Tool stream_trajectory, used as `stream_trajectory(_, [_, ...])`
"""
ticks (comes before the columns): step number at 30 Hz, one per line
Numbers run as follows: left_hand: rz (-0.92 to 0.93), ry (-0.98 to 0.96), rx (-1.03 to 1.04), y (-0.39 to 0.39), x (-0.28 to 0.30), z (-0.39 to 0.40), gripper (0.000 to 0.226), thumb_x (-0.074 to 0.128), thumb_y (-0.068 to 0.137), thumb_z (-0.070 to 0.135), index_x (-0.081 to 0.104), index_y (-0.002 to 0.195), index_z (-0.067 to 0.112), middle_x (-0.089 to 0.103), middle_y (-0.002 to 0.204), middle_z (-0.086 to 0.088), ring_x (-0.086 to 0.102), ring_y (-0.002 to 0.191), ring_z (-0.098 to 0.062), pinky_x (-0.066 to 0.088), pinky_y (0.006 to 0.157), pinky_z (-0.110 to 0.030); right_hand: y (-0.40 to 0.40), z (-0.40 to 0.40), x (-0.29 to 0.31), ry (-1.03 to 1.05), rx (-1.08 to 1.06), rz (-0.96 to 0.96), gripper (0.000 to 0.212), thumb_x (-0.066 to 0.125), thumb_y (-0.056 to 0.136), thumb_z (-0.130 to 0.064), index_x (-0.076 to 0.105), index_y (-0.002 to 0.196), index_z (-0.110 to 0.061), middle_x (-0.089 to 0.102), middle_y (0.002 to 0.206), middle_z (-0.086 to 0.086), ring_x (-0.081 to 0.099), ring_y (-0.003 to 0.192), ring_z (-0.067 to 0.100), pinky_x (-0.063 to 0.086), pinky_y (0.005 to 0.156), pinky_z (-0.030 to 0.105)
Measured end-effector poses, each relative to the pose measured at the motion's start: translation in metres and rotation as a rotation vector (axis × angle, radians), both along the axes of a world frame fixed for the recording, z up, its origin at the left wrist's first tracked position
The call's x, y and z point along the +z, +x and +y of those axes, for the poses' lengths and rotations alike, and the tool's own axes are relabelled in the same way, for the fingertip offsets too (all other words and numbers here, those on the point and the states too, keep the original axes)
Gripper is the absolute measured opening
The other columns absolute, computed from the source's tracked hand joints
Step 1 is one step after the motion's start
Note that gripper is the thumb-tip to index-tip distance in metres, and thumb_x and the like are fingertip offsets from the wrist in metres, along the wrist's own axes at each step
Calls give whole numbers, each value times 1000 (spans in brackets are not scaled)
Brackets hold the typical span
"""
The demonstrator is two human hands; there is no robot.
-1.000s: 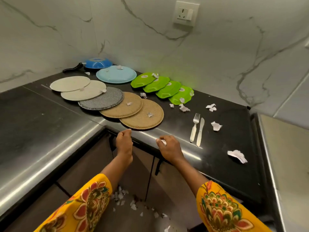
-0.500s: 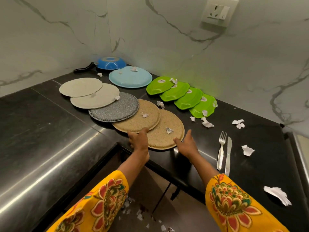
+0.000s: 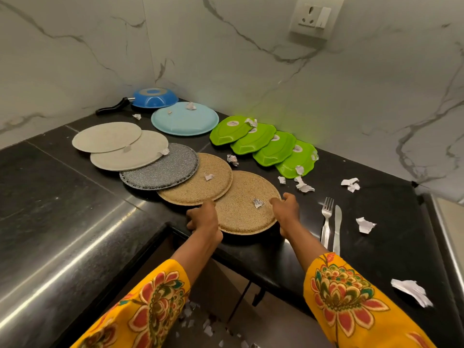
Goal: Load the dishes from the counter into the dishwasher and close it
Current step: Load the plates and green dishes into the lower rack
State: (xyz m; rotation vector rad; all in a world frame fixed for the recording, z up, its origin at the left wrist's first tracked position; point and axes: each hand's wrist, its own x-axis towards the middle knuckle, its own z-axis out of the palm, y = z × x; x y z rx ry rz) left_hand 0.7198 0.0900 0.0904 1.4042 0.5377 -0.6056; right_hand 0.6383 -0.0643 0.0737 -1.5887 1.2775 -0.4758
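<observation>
A row of overlapping round plates lies upside down on the black counter [image 3: 376,234]. The nearest is a tan speckled plate [image 3: 241,212] with a paper scrap on it. My left hand [image 3: 203,219] grips its left rim and my right hand [image 3: 286,209] grips its right rim. Behind it lie a second tan plate [image 3: 198,179], a grey speckled plate [image 3: 160,167] and two cream plates [image 3: 130,151]. Further back are a light blue plate [image 3: 184,119], several green dishes [image 3: 263,144] and a blue pan [image 3: 153,96]. A fork [image 3: 326,219] and knife [image 3: 337,227] lie to the right.
Torn paper scraps [image 3: 364,224] are scattered over the counter and on the floor below. Marble walls meet at the back corner, with a socket [image 3: 315,18] high on the right wall. Cabinet doors [image 3: 226,285] sit under the counter's front edge.
Both hands have risen from the counter's front edge and reached forward onto the nearest tan plate, now gripping its two sides. The camera moved closer to the counter.
</observation>
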Motion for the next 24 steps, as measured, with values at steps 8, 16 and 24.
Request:
stream_trajectory(8, [45,-103,-147,-39,11,-2,47,49,89,10,41,135,6,50,124,-12,49,100,-24,40,83,-34,-43,-3,29,42,-120,-82,23,44,80,-1,59,87,-17,53,84,4,51,78,22,44,65,35])
stream_trajectory(16, [80,-260,-182,-95,43,-13,13,44,90,5,55,93,8,57,94,-9,52,66,-14,40,45,-19,-122,-4,83,165,-277,-297,22,55,83,4,53,66,-8,47,61,6,46,50,14,42,35,15])
stream_trajectory(24, [70,-311,-262,-180,63,-28,22,39,93,0,52,108,10,57,106,-15,59,92,-25,51,64,-30,-231,8,100,37,-333,-374,17,55,87,-4,54,71,-11,54,66,6,53,58,15,48,50,25])
